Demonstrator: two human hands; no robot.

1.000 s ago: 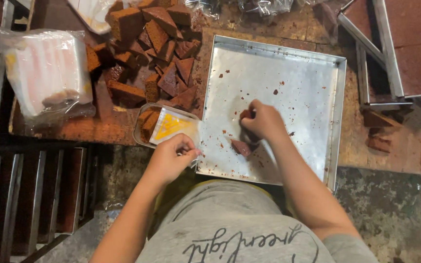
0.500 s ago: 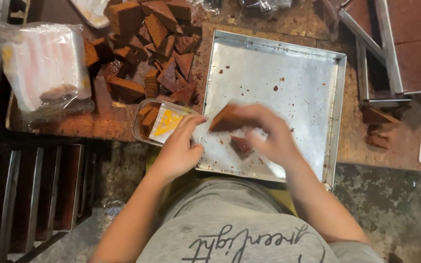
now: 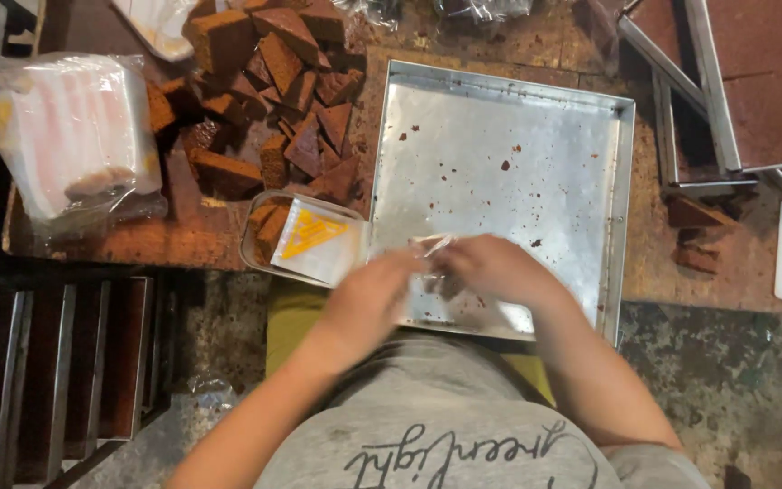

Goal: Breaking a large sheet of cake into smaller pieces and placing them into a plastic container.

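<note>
Both hands meet over the near edge of the metal tray [image 3: 509, 154]: left hand [image 3: 375, 299] and right hand [image 3: 491, 270], fingers curled, pinch a clear plastic wrapper [image 3: 433, 249] between them. The wrapper appears thin, crinkled, motion-blurred.

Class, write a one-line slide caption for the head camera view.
Both hands, left hand and right hand, hold a clear plastic wrapper over a crumb-speckled metal tray, brown cake pieces piled alongside.
</note>
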